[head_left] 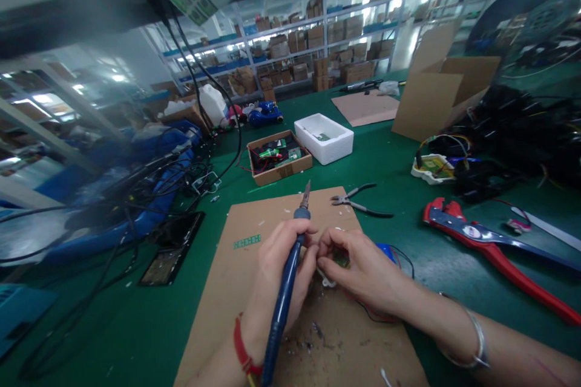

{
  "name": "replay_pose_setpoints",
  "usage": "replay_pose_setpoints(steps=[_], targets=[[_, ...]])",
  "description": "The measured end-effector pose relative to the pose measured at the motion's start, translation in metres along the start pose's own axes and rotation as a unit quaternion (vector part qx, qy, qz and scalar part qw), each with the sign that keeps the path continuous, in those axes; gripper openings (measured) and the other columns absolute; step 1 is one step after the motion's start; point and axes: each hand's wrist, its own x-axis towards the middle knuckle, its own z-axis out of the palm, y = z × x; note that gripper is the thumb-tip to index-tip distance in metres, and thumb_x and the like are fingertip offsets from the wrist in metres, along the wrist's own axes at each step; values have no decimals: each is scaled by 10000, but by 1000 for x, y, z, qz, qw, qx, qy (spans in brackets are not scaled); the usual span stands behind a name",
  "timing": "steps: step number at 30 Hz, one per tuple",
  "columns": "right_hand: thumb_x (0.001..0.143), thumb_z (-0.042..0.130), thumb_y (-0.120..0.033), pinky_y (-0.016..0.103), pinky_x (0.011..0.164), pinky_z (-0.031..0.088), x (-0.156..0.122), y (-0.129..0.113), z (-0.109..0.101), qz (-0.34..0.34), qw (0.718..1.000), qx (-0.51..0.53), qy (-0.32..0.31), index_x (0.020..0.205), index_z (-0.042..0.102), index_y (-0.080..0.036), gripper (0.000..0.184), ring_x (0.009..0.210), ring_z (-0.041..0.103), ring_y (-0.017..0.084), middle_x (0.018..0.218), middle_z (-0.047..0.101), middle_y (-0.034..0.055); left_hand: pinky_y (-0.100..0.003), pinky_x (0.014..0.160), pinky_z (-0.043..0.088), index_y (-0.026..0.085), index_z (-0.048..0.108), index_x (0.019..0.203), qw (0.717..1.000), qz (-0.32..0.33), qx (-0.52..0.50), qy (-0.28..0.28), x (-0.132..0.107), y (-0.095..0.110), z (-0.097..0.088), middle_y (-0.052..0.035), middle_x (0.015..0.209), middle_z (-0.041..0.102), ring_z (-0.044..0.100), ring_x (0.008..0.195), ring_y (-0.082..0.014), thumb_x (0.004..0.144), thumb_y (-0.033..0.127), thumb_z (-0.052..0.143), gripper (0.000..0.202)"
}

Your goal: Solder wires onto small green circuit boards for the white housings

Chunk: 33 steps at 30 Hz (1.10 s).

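A soldering iron (285, 290) with a dark blue handle is held in my left hand (279, 260), its metal tip pointing up and away over the cardboard sheet. The fingertips of that hand meet those of my right hand (356, 260), which pinches a small yellow-green circuit board (341, 259) mostly hidden by the fingers. A white plastic piece (327, 282) shows just below it. Beside the right hand, a blue battery-like block (387, 251) with thin red and black wires is partly covered. A strip of small green boards (247, 242) lies left of my hands.
Pliers (358, 201) straddle the edge of the cardboard sheet (218, 314). Red-handled wire strippers (481, 239) lie at right. Behind are a parts box (284, 175), a white foam box (336, 149) and an open carton (420, 100). Black cables (181, 42) hang at left, by a blue bin (149, 217).
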Motion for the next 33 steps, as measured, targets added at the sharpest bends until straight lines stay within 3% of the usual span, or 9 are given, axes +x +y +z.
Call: replay_pose_setpoints(steps=[10,13,19,23,28,33], targets=[[797,610,-180,295,721,369,-2,-2,1,-2,1000,-11,27,812,570,-199,47,748,570,143,747,630,-31,-219,708,470,259,508,986,997,-31,-21,61,-15,-4,1,48,817,578,593,752,-102,796,105,591,258],[826,596,-173,302,737,358,-2,1,1,-10,1000,-7,14,796,612,-202,45,732,569,137,723,639,-36,-229,703,470,256,517,983,998,-31,-13,56,-19,-10,-5,42,817,583,593,750,-107,802,105,588,246],[825,596,-183,306,739,375,-3,2,4,-13,1000,-16,5,821,640,-202,48,745,573,146,743,659,-19,-348,861,479,246,496,1034,999,-23,-6,23,-29,-28,-20,-14,972,620,640,926,-172,808,95,579,284],[829,585,-172,304,737,376,-3,0,2,-14,999,-32,-11,790,620,-204,61,758,564,154,737,648,-21,-304,792,486,253,512,996,1000,0,2,-21,-30,-28,-18,-4,935,608,620,884,-159,790,85,587,276],[902,509,-191,297,755,378,-1,-1,-3,-36,998,-36,-47,821,575,-208,105,785,550,148,777,615,-21,-262,721,461,249,543,972,999,28,16,-25,-31,-24,-16,0,878,580,574,797,-140,785,80,581,255],[917,478,-164,321,880,383,-2,-3,-13,-90,984,-49,-144,867,541,-221,98,982,518,166,976,559,17,-238,702,457,240,538,987,999,29,16,-3,-38,-22,-13,0,870,551,567,778,-127,779,52,563,281]])
